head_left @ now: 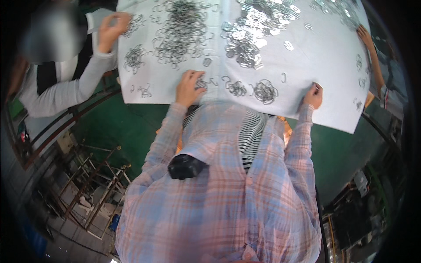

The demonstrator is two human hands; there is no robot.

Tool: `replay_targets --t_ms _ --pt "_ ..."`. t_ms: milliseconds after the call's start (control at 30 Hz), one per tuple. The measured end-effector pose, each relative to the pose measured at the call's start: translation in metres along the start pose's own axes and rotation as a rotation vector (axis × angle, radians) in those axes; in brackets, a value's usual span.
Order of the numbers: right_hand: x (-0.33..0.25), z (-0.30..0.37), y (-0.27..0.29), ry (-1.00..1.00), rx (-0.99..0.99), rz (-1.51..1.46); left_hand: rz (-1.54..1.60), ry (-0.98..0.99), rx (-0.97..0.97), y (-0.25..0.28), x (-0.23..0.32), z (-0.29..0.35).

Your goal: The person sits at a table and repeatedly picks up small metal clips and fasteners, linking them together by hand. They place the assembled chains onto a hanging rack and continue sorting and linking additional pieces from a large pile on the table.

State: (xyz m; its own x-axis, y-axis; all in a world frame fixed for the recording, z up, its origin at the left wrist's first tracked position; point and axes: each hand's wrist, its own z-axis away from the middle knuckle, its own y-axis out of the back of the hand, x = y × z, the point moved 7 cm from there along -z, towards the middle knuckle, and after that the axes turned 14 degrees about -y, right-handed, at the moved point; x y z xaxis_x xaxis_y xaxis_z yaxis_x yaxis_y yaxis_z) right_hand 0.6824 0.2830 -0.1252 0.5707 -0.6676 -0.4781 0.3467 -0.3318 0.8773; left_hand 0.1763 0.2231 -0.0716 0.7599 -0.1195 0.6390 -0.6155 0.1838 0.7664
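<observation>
A white sheet (302, 57) covers the table in front of me, with many small bent metal hooks and flat metal links on it. My left hand (188, 89) rests at the near edge, thumb and fingers apart around a few metal hooks (212, 82). To its right lie two small heaps of hooks, a looser one (237, 88) and a rounder one (265, 91). Farther right, my right hand (313, 96) is closed in a pinch just above the sheet. Something dark shows at its fingertips, too small to name. A single hook (283, 77) lies between that hand and the round heap.
A large pile of hooks (182, 33) spreads at the far left, and a shiny pile of flat links (250, 35) lies right of it. Another person's hand (113, 30) works at the left edge, and a co-worker's hand (365, 37) at the right. Metal frames (94, 188) stand below left.
</observation>
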Motion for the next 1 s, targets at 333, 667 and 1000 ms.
replay_targets --t_ms 333,667,1000 --pt "-0.001 0.007 0.007 -0.078 0.018 -0.043 -0.121 0.032 0.058 0.018 -0.006 0.004" --pt "0.012 -0.001 0.003 -0.085 0.009 -0.055 -0.153 0.247 0.131 0.026 -0.032 0.000" --pt "0.009 0.000 0.001 -0.098 0.013 -0.057 -0.164 -0.116 -0.030 0.001 0.018 -0.017"
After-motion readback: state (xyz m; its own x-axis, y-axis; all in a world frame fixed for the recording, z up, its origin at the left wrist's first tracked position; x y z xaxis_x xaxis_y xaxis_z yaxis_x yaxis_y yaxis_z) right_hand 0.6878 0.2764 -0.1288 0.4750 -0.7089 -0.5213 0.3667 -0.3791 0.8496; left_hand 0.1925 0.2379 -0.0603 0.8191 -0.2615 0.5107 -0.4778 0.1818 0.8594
